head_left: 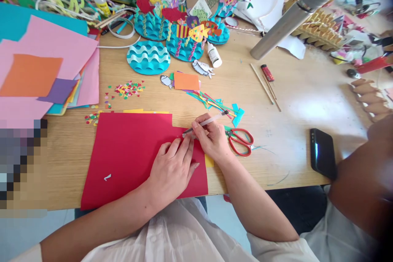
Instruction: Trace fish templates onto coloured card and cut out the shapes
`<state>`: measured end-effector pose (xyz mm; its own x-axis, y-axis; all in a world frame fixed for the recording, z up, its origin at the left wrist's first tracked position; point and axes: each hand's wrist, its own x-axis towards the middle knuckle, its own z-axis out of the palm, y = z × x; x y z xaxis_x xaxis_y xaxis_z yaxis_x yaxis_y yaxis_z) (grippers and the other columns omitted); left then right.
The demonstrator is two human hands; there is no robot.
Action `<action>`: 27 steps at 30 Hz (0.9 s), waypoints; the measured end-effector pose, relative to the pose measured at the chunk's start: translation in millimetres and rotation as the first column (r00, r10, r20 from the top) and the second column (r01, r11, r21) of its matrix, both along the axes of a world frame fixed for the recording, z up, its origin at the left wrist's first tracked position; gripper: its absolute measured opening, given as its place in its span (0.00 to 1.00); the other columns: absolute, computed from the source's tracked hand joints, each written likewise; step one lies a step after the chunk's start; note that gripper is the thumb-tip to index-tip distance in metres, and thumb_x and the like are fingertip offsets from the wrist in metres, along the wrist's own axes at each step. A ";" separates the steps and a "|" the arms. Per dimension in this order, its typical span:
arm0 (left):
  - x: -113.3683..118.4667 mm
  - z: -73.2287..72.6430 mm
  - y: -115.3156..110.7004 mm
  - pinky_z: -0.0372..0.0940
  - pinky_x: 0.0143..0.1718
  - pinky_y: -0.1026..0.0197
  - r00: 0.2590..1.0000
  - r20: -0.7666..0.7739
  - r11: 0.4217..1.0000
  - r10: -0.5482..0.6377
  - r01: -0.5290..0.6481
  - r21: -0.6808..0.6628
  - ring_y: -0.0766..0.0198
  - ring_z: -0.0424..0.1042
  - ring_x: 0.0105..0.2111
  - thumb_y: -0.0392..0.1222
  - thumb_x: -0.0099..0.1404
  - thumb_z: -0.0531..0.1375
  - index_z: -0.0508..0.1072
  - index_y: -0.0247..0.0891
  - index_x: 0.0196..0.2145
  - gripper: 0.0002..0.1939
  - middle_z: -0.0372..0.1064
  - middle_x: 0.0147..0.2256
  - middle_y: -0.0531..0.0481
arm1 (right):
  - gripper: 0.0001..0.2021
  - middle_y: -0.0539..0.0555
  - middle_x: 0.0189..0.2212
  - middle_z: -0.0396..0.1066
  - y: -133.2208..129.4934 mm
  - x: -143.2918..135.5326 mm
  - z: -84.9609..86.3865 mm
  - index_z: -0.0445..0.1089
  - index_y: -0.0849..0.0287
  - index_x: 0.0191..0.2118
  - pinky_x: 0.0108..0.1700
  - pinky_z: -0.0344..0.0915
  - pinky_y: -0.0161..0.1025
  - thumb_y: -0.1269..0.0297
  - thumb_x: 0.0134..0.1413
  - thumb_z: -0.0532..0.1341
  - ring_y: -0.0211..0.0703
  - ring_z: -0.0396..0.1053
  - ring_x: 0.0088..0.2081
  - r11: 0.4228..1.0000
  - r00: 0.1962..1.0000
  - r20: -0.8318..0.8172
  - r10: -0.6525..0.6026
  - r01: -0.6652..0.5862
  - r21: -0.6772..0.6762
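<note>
Red paper (pixel 129 151) is lying at the near edge of the table (pixel 291 131). Right hand (pixel 211 135) is gripping a pen (pixel 211 120), tip pointing at the red paper's far right part. Left hand (pixel 172 166) is resting flat on the red paper, fingers extended. Scissors (pixel 242 142) are lying just right of the red paper, orange card (pixel 186 81) beyond it.

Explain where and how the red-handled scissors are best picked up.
Grip the scissors by their looped handles, probably from the right: the loops lie exposed on that side, while the blade end points left, partly hidden behind the right hand.
</note>
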<state>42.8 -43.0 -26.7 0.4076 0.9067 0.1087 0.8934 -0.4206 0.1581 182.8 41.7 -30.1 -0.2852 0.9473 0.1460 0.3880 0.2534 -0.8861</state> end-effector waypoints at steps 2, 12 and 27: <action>0.1 0.5 0.2 0.60 0.47 0.49 1.000 -0.002 1.000 0.000 0.000 -0.007 0.51 0.64 0.51 0.45 0.72 0.49 0.65 0.28 0.60 0.25 0.64 0.60 0.41 | 0.06 0.47 0.21 0.67 0.2 -0.1 -0.4 0.62 0.56 0.33 0.23 0.61 0.32 0.62 0.62 0.55 0.34 0.66 0.20 1.000 1.000 0.003 0.005 -0.005 -0.001; 0.9 0.2 0.9 0.61 0.46 0.49 1.000 -0.005 1.000 0.001 -0.001 0.001 0.52 0.64 0.51 0.46 0.71 0.50 0.66 0.28 0.59 0.25 0.65 0.59 0.42 | 0.07 0.48 0.24 0.66 0.1 0.6 -4.3 0.62 0.56 0.33 0.25 0.63 0.32 0.62 0.62 0.55 0.35 0.68 0.23 0.999 1.000 0.006 0.022 -0.022 -0.035; 1.1 -1.0 -0.1 0.60 0.47 0.50 1.000 -0.010 1.000 -0.005 0.005 0.004 0.51 0.64 0.51 0.46 0.72 0.49 0.67 0.29 0.59 0.24 0.62 0.61 0.42 | 0.07 0.46 0.20 0.64 3.4 0.9 -0.7 0.61 0.56 0.32 0.23 0.59 0.32 0.62 0.61 0.55 0.34 0.63 0.19 0.997 0.995 0.060 -0.077 0.077 -0.001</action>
